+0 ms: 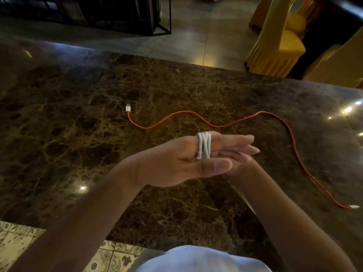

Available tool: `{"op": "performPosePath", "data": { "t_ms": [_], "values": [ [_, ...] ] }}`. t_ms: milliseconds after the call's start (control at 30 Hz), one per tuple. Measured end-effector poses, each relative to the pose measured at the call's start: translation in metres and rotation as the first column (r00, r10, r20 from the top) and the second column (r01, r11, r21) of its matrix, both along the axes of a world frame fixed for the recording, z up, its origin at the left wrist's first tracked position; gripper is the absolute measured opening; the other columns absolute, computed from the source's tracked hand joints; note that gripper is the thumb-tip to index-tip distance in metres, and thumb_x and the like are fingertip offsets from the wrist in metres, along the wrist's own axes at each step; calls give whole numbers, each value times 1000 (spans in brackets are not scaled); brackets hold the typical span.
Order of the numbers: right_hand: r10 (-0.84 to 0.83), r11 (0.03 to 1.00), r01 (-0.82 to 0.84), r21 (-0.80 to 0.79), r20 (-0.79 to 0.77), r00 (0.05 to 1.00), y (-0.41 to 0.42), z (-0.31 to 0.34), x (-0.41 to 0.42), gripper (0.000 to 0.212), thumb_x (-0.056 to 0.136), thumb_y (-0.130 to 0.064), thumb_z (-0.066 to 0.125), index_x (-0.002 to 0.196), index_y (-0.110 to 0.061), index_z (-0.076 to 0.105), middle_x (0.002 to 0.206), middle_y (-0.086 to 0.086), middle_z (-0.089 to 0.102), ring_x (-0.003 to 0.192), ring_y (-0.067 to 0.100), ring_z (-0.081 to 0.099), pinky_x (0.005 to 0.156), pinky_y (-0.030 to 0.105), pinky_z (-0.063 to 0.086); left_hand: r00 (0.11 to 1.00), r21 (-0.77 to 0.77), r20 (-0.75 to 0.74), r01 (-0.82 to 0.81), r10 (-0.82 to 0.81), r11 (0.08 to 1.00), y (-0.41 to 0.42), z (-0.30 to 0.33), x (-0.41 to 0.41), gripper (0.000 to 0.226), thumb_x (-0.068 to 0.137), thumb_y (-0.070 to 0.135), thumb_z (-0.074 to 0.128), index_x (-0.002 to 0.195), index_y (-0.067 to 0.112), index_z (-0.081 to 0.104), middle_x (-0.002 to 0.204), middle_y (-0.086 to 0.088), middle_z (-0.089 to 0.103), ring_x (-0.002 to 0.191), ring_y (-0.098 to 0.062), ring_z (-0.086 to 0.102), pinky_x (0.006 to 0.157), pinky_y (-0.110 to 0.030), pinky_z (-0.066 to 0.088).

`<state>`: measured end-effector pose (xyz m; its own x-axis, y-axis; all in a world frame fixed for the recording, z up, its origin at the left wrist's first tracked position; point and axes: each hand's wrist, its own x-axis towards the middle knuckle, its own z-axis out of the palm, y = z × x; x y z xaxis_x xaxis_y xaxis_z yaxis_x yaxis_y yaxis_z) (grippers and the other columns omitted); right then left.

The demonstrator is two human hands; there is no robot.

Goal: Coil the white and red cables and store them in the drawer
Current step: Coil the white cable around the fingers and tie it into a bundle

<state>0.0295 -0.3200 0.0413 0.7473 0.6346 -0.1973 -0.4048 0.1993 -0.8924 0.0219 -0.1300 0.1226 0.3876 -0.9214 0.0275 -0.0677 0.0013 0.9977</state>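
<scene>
Winding: white cable (pixel 204 145) sits in several turns around the fingers of the left hand (pixel 188 160), close to the knuckles.
Left hand: flat and open, palm toward the camera, fingers pointing right; it grips nothing, the coil merely rides on it.
Right hand (pixel 243 163): tucked behind and below the left, mostly hidden; cannot tell whether it pinches a cable end.
Red cable (pixel 216 125): loose on the counter (pixel 78 114), just beyond the hands, not touching them.
Red cable axis: runs left to right in a wave, white plug end (pixel 128 108) far left, then bends down the right side to a second end (pixel 353 206) near the counter's right edge.
Nearer hand: likely the right, for that near right end.
Drawer: not in view.
</scene>
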Motion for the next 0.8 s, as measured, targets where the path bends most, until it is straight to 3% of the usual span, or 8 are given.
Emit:
{"op": "performPosePath", "data": {
  "t_ms": [67,167,233,300,467,600,700,800],
  "values": [
    [-116,992,114,-60,-21,993,2,-15,-6,67,60,-55,94,87,-3,63,77,17,54,66,17,55,54,24,45,1000,-18,-12,-30,29,999,-3,-3,0,64,102,27,44,158,0,28,162,-18,43,149,-28,45,123,-48,38],
    [-56,998,55,43,31,998,12,-14,-17,39,101,-42,58,72,-19,71,49,8,36,42,21,24,43,22,26,993,-82,-73,-100,94,992,-6,-10,3,69,105,45,43,158,4,28,163,-16,40,153,-26,40,123,-43,36],
    [-18,991,20,131,-12,1000,19,-10,-23,38,105,-39,53,80,-18,71,45,1,37,37,21,16,39,25,21,976,-137,-157,-171,149,976,-6,-11,7,71,103,55,45,156,10,32,163,-12,40,154,-24,37,123,-39,35],
    [-40,995,40,93,4,999,20,-8,-32,40,105,-41,52,87,-8,64,45,4,36,36,20,18,39,28,20,964,-162,-191,-216,184,963,-5,-15,12,67,104,54,34,156,12,33,164,-10,38,156,-23,34,124,-38,32],
    [-43,927,123,-355,223,974,10,12,-49,43,113,-27,38,93,4,59,52,8,47,42,24,32,45,32,26,949,-132,-157,-296,275,946,-2,-32,18,86,100,68,25,160,6,28,169,-10,32,158,-21,29,128,-42,26],
    [218,697,139,-703,392,894,4,37,-63,22,108,-30,54,94,-16,65,63,-1,57,54,14,54,57,33,46,914,-63,-31,-406,405,912,4,-41,26,82,98,72,19,158,18,33,164,5,40,155,-10,34,123,-27,31],
    [261,656,230,-719,502,825,-2,64,-68,13,106,-25,58,98,-25,68,65,-13,59,59,10,60,57,27,49,910,32,89,-409,404,912,10,-49,31,83,99,66,17,161,13,33,164,4,42,154,-10,36,127,-40,30],
    [198,654,368,-661,619,760,-12,89,-62,12,104,-21,62,103,-25,73,63,-20,59,54,5,57,55,15,41,966,113,61,-256,250,960,13,-52,22,87,98,75,31,162,16,32,165,4,42,153,-12,38,127,-47,30]
  ]
}}
